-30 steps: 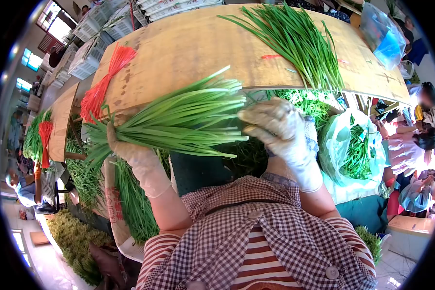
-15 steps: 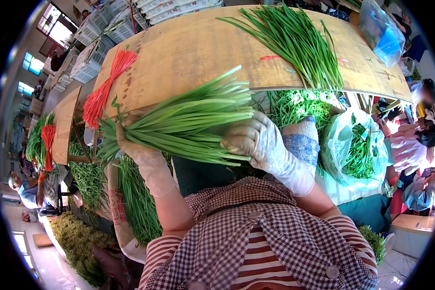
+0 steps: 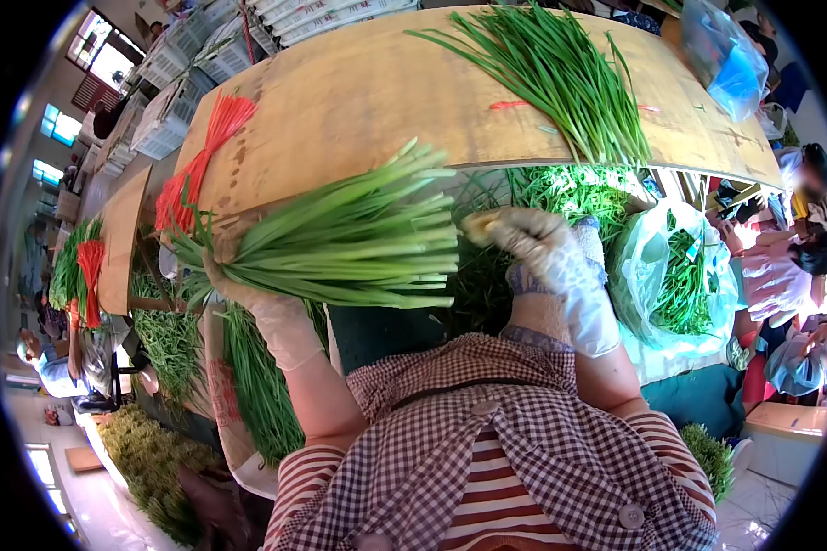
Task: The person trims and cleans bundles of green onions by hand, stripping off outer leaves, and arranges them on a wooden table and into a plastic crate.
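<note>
My left hand [image 3: 230,266], in a pale, stained glove, is closed round the leafy part of a bunch of garlic chives [image 3: 349,234]. The pale cut ends fan out to the right above my lap, and the leaf tips poke out left of the hand. Just right of the cut ends is my gloved right hand [image 3: 524,243], apart from the bunch. Its fingers are curled together, slightly blurred; whether something small is between them I cannot make out. Another pile of garlic chives [image 3: 560,83] lies across red ties [image 3: 508,106] on the wooden table [image 3: 349,83].
A bundle of red ties [image 3: 207,161] hangs over the table's left edge. Loose greens [image 3: 266,386] fill a sack at my left. An open plastic bag [image 3: 639,275] of greens stands at the right. Crates [image 3: 170,115] are stacked behind; people [image 3: 781,275] sit at the right.
My right hand has drawn away from the cut ends to the right, its fingers now curled. The bunch in my left hand has shifted slightly left.
</note>
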The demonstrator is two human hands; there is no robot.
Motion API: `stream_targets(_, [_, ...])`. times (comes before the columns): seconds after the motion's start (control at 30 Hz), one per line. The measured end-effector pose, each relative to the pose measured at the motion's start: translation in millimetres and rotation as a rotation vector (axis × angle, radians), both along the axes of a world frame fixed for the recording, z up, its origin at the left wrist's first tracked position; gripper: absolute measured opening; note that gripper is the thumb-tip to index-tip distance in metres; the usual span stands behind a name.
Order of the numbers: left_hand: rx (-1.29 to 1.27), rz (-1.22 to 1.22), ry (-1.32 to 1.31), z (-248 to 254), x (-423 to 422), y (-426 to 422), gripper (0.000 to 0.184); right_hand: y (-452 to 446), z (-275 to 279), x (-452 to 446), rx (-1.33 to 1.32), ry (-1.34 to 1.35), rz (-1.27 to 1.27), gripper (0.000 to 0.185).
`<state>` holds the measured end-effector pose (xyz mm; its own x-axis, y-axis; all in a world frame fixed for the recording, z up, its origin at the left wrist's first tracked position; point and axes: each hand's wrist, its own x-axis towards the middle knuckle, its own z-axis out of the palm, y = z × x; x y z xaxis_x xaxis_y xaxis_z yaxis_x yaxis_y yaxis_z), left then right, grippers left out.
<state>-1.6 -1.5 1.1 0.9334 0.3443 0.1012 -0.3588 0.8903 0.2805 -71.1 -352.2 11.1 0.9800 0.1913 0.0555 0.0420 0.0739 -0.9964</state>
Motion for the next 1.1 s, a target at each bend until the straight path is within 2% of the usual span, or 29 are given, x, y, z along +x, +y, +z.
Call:
stream_targets(0.03, [-0.141, -0.141, -0.169, 5.9, -0.6, -5.8, 0.020, 9.7, 6.3, -3.7, -0.038, -0.006, 0.027, 0.023])
stream_targets(0.1, [-0.407, -0.484, -0.427, 17.8, -1.8, -17.3, 0.024, 26.0, -8.3, -1.8, -0.278, 0.007, 0.036, 0.025])
stream_targets(0.13, [-0.451, -0.532, -0.469, 20.3, -1.8, -19.8, 0.024, 32.4, -15.7, 0.1, -0.275, 0.029, 0.087, 0.025])
stream_targets(0.17, [-0.466, -0.517, -0.480, 22.2, -0.8, -21.9, 0.025, 37.8, -19.7, 1.4, -0.273, 0.050, 0.138, 0.025])
stream_targets(0.2, [-0.482, -0.502, -0.492, 24.1, 0.1, -24.0, 0.026, 42.2, -19.2, 0.9, -0.074, 0.211, 0.227, 0.024])
stream_targets(0.27, [-0.473, -0.433, -0.496, 28.0, 1.7, -26.7, 0.028, 49.7, -25.5, -0.1, 0.315, 0.262, 0.256, 0.030])
stream_targets(0.33, [-0.472, -0.392, -0.486, 30.3, -0.1, -30.2, 0.028, 53.6, -25.1, 1.8, 0.080, 0.337, 0.272, 0.031])
stream_targets(0.43, [-0.464, -0.360, -0.498, 27.5, 1.4, -30.1, 0.027, 55.5, -56.1, 3.4, -0.176, 0.181, 0.344, 0.028])
stream_targets(0.47, [-0.440, -0.378, -0.523, 30.3, 1.0, -33.4, 0.027, 57.2, -61.7, 3.3, -0.129, -0.158, 0.354, 0.023])
stream_targets(0.5, [-0.414, -0.393, -0.548, 33.0, 0.0, -36.6, 0.027, 56.7, -65.5, 1.4, -0.044, 0.163, 0.383, 0.024])
stream_targets(0.6, [-0.385, -0.388, -0.585, 37.4, -4.2, -42.7, 0.026, 50.1, -69.3, -1.2, 0.770, 0.333, 0.403, 0.037])
stream_targets(0.67, [-0.404, -0.394, -0.580, 42.0, -7.9, -46.5, 0.025, 47.3, -64.2, -2.9, 0.466, 0.285, 0.327, 0.037])
stream_targets(0.77, [-0.402, -0.392, -0.611, 43.6, -9.3, -38.2, 0.024, 46.4, -14.7, -11.2, -0.054, 0.291, 0.126, 0.030])
stream_targets(0.87, [-0.387, -0.377, -0.642, 45.7, -10.1, -29.7, 0.024, 24.5, -20.5, -12.1, 0.162, 0.344, 0.032, 0.021])
stream_targets(0.97, [-0.338, -0.342, -0.651, 48.6, -11.7, -32.4, 0.024, 28.3, -27.9, -14.3, 0.095, 0.265, 0.133, 0.027])
stream_targets(1.0, [-0.344, -0.326, -0.649, 50.5, -13.5, -38.7, 0.024, 34.2, -21.9, -15.8, -0.021, 0.285, 0.122, 0.031])
stream_targets(1.1, [-0.255, -0.337, -0.625, 44.3, -11.9, -39.3, 0.023, 51.9, -37.0, -12.9, -0.031, 0.315, 0.064, 0.032])
